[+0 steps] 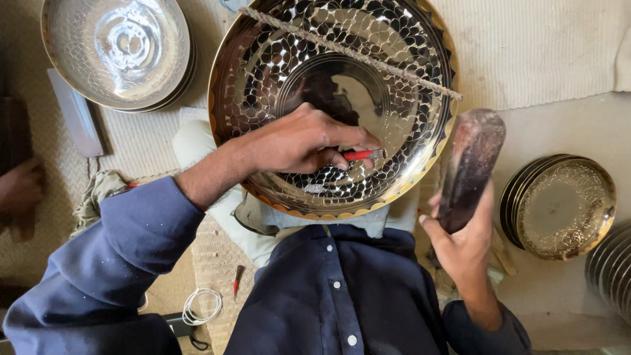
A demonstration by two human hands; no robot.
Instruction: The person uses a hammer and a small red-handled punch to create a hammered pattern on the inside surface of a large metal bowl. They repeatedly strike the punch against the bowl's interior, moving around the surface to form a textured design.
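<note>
We counted one big bowl (332, 98); left hand (299, 141) pinched red-tipped chisel (361, 155), right hand (463, 240) gripped dark mallet (470, 167). Plate stacks (559, 207) right, partly cut off.

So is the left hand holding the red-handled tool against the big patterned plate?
Yes, the left hand pinches the red-handled tool with its tip against the plate.

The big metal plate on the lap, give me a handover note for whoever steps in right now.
Left hand: pinches a red-handled punch, tip down on the inside of the big metal plate.
Right hand: grips a dark mallet, raised beside the plate's right rim.
The plate rests tilted on the lap, a thin rod across its upper part.
Done: a scale-like pattern covers the wall ring.
Left: the flat centre is plain.
A stack of patterned plates sits to the right, another plate upper left.
</note>
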